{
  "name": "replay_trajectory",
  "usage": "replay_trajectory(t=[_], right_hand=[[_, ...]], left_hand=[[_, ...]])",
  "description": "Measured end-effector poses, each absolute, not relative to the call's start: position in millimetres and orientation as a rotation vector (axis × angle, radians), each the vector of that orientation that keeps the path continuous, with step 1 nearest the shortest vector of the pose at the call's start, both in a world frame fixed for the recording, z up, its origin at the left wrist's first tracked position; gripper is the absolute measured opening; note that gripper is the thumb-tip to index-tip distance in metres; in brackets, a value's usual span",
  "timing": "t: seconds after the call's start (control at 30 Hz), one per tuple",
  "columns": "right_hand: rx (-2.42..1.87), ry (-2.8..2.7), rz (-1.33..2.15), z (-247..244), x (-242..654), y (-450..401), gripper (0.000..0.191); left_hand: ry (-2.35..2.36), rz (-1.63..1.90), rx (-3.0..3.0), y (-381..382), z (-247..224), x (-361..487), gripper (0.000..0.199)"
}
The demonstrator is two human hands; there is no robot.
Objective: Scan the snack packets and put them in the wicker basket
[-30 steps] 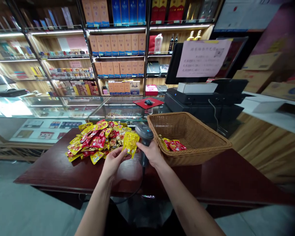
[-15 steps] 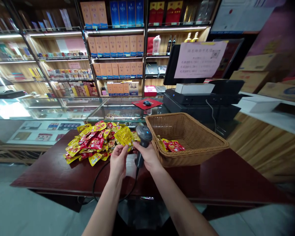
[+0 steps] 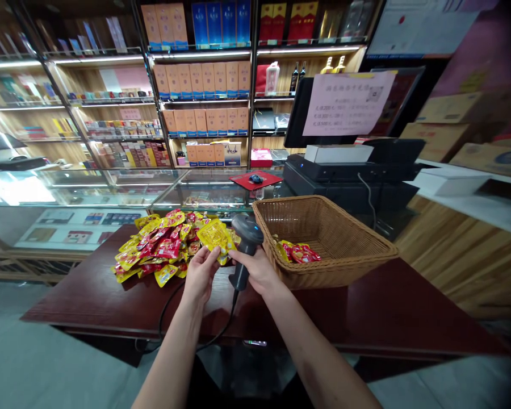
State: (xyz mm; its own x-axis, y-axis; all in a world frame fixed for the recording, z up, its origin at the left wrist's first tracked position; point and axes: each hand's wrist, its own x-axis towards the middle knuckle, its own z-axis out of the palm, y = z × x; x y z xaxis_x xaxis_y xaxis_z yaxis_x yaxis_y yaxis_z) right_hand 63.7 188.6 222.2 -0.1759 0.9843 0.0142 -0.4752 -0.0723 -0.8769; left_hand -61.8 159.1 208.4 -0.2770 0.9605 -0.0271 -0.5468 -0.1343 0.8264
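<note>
A dark wooden tabletop (image 3: 387, 307) carries a loose heap of red and yellow packets (image 3: 157, 247) on the left and a brown wicker basket (image 3: 323, 277) on the right, with a few more packets (image 3: 301, 252) lying inside it. The basket's woven near wall rises beside the right hand (image 3: 262, 272), and a black handheld scanner (image 3: 246, 228) stands between the yellow packet (image 3: 215, 236) and the basket. The scanner's cable (image 3: 234, 304) drops from its handle and loops over the tabletop, partly hidden by the left forearm. Beyond are a glass display case (image 3: 213, 182), a computer mouse (image 3: 256, 178) on a red mat (image 3: 238, 180), a monitor (image 3: 297, 122) and lit shelves of boxes and bottles; cardboard boxes (image 3: 434, 139) are stacked at the far right.

A pale pink sheet (image 3: 349, 108) on the monitor bears rows of Chinese writing; the figures 200, 300 and 500 can be made out, and a square code sits at its upper right. The print on the packets is too small to read.

The hands are close together. The left hand (image 3: 202, 275) pinches the yellow packet's lower edge between thumb and fingers, while the right hand grips the scanner, its thumb at the packet's lower right corner. The yellow packet is just above the fingertips, tilted, in front of the heap's right end.
</note>
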Motion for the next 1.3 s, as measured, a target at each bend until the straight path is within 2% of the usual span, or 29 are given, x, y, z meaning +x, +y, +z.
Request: replay_trajectory(t=[0.37,0.63,0.73,0.87,1.07,1.3], right_hand=[[-0.748,-1.057,1.554,228,68,184,0.038],[-0.795,-1.225,1.514,223,76,183,0.02],[-0.815,-1.253,1.465,225,74,187,0.022],[-0.799,-1.307,1.36,226,71,192,0.036],[-0.955,-1.398,1.193,216,80,179,0.026],[-1.086,-1.331,1.368,185,95,142,0.036]], left_hand=[[0.896,1.542,0.74,156,224,-74,0.034],[0.964,1.29,0.631,169,228,-82,0.014],[0.989,1.268,0.632,175,231,-86,0.011],[1.031,1.271,0.662,186,236,-93,0.014],[1.083,1.259,0.715,210,233,-95,0.018],[1.099,1.246,0.748,227,216,-83,0.024]])
